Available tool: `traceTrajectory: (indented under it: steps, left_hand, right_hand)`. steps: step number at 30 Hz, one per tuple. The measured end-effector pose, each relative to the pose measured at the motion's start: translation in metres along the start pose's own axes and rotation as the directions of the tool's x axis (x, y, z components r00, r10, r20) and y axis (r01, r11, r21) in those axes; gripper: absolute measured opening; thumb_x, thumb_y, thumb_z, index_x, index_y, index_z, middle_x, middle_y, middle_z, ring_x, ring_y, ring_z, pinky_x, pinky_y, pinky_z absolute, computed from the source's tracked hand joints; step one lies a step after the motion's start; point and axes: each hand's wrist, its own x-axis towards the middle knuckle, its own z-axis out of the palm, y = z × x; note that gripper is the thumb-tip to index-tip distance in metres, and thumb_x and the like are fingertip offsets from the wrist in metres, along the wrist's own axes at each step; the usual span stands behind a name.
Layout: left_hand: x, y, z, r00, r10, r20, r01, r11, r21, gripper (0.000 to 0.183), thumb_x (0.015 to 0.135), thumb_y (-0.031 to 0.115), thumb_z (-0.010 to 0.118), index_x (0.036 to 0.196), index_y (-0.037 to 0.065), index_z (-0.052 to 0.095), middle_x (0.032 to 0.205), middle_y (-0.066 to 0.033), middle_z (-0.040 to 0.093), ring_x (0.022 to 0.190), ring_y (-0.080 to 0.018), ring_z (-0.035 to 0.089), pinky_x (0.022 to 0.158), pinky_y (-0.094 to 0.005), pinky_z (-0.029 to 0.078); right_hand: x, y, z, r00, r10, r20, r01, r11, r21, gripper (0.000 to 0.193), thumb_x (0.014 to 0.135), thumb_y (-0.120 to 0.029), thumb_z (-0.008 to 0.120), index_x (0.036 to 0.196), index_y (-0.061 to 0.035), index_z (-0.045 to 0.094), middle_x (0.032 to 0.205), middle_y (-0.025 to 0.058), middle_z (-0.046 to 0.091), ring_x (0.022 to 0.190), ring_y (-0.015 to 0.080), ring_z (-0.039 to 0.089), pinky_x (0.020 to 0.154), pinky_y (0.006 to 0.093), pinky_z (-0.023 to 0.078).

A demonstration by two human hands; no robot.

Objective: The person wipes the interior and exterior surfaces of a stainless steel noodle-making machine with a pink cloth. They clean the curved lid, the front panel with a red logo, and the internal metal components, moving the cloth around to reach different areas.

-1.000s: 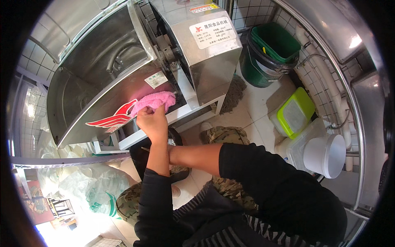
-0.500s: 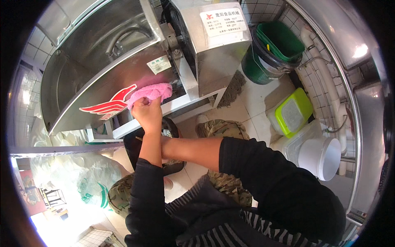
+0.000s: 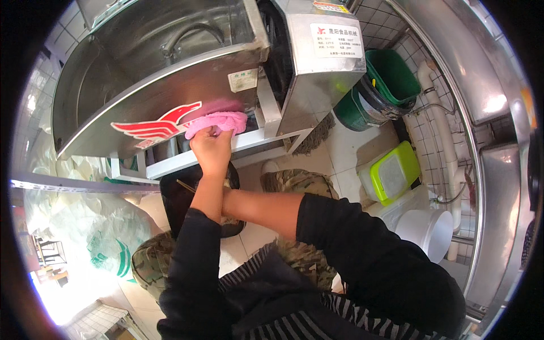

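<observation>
pink cloth (image 3: 220, 120) is pinched in the closed left hand (image 3: 211, 150) against the steel trough (image 3: 198, 85), above a frame bar (image 3: 255, 137) and black tub (image 3: 173, 195), the left forearm (image 3: 208, 195) hiding the right hand, its grip unclear.

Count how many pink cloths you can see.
1: the pink cloth, bunched in the left hand at the lower front of the metal machine, beside the red wing decal. Others may be hidden.

- Black sleeves (image 3: 195, 272), shoved up the forearms, the right one loose and creased
- Black top (image 3: 272, 300) with grey-striped panels
- Camouflage trousers (image 3: 303, 184), mottled green, tan and brown
- One pale shoe tip (image 3: 270, 166)
</observation>
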Motion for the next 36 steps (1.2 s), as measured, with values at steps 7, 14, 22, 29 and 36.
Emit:
traceTrajectory:
  steps: [7,14,22,29,36]
  left_hand:
    - [-0.001,0.0,-0.018,0.967,-0.255,0.0,0.254,0.963,0.091,0.021,0.073,0.006,0.079,0.065,0.0,0.06,0.062,-0.0025,0.062,0.062,-0.0076,0.052,0.056,-0.0302,0.043]
    - [0.001,0.057,-0.01,0.989,-0.065,-0.135,0.002,0.906,-0.423,0.01,0.092,0.008,0.074,0.091,0.004,0.066,0.08,0.0031,0.065,0.066,-0.0038,0.053,0.059,-0.0228,0.043]
    - [-0.004,0.063,0.003,0.899,-0.428,0.092,0.414,0.762,-0.498,0.009,0.089,-0.001,0.067,0.098,0.0,0.069,0.089,-0.0036,0.071,0.078,-0.011,0.065,0.073,-0.0273,0.053]
    - [-0.001,0.054,-0.006,0.779,-0.467,0.419,0.607,0.393,-0.691,0.027,0.092,0.0,0.05,0.112,-0.002,0.067,0.102,-0.017,0.075,0.097,-0.0237,0.072,0.085,-0.032,0.058]
    - [0.05,-0.042,-0.153,0.844,-0.524,0.109,0.426,0.533,-0.731,0.025,0.085,0.008,0.049,0.103,-0.006,0.058,0.1,-0.033,0.071,0.087,-0.0446,0.073,0.082,-0.0498,0.061]
  right_hand:
    - [0.011,-0.014,-0.007,0.968,-0.097,0.232,0.09,0.995,0.037,0.036,0.105,-0.036,0.044,0.136,-0.0212,0.053,0.141,0.0025,0.049,0.132,0.0171,0.044,0.111,0.0327,0.033]
    - [-0.029,-0.072,-0.087,0.954,-0.261,0.147,0.282,0.947,-0.155,0.024,0.091,-0.029,0.056,0.098,-0.0062,0.055,0.087,0.0154,0.057,0.086,0.0343,0.061,0.076,0.0482,0.05]
    - [-0.021,-0.088,-0.096,0.959,-0.064,0.277,0.074,0.997,-0.024,0.045,0.084,-0.037,0.067,0.114,-0.0037,0.067,0.101,0.0239,0.072,0.101,0.0405,0.07,0.083,0.0497,0.055]
    - [-0.024,-0.076,-0.077,0.985,-0.166,0.039,0.153,0.962,0.225,0.033,0.093,-0.027,0.063,0.115,-0.0031,0.068,0.11,0.0207,0.071,0.107,0.0343,0.069,0.09,0.0453,0.053]
    - [-0.018,-0.145,-0.139,0.921,0.134,0.366,-0.011,0.948,-0.318,0.036,0.087,-0.028,0.066,0.113,-0.0031,0.07,0.112,0.02,0.073,0.109,0.0371,0.069,0.094,0.0505,0.055]
